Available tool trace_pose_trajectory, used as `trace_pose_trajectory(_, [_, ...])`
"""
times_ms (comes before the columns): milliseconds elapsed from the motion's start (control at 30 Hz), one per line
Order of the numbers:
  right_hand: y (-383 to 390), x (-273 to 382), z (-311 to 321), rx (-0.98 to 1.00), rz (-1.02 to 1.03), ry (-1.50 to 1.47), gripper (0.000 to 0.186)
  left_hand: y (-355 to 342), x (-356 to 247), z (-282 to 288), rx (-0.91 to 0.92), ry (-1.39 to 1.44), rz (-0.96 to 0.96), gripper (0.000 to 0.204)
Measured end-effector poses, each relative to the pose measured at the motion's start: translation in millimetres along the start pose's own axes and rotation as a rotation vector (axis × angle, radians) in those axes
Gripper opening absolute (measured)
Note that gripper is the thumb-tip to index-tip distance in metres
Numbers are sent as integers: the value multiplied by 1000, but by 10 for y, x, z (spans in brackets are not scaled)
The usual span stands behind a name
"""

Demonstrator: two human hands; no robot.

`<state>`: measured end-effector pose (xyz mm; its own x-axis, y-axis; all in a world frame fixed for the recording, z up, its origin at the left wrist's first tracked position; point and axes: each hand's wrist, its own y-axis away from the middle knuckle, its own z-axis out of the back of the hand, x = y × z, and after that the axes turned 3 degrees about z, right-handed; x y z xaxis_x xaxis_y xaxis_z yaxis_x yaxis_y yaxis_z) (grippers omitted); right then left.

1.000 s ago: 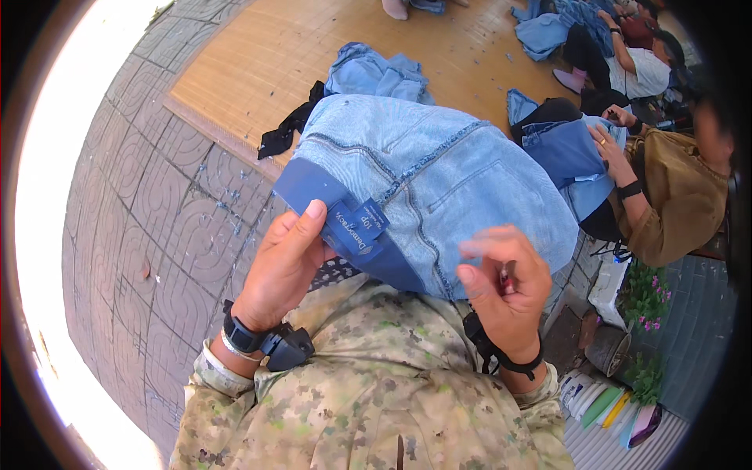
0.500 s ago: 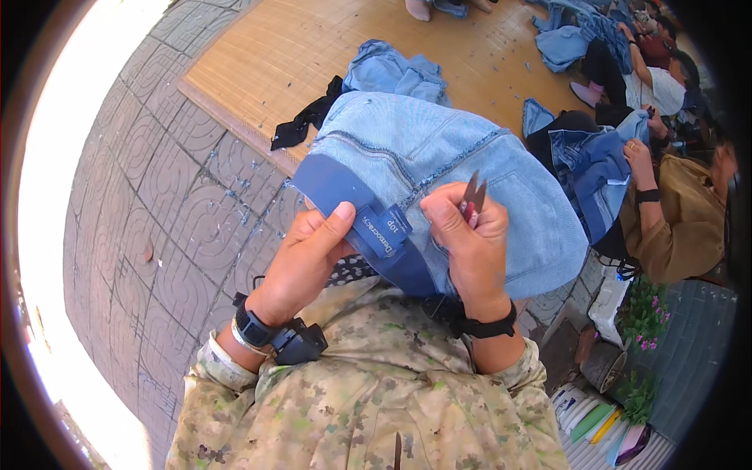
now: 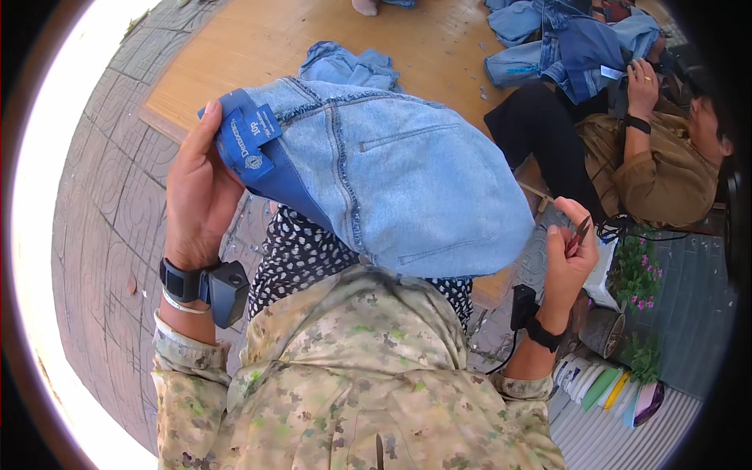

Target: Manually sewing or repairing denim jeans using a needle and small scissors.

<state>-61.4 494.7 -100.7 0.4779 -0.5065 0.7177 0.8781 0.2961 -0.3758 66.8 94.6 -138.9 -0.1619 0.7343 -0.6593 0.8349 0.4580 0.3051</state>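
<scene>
Outdoors, blue denim garment [image 3: 423, 180]; rightward, grey bucket [image 3: 600, 332], contents unclear.

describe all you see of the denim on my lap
The denim is light blue and rounded, with frayed seam edges and stitched lines showing. A smooth, darker blue band with a label runs along its left side, gripped by the left hand. It lies over spotted cloth; the right hand is apart from it.

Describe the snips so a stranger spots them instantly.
Find the camouflage top at the bottom. Follow its right sleeve to the right hand. The snips poke out there, dark and pointed with some red, unlike the denim garment to their left.
</scene>
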Motion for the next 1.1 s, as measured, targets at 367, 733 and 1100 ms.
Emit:
trace_pose_trajectory(367, [215,-261,-441,108,95,129,51,-558,120,-109,408,261,45,39])
trace_pose_trajectory(733, [28,-541,-541,-151,-13,-83,54,331,610,153,140,-485,266,66])
trace_pose_trajectory(1100, [140,-967,-639,-201,-301,-451,26,549,700,20,320,-739,551,49])
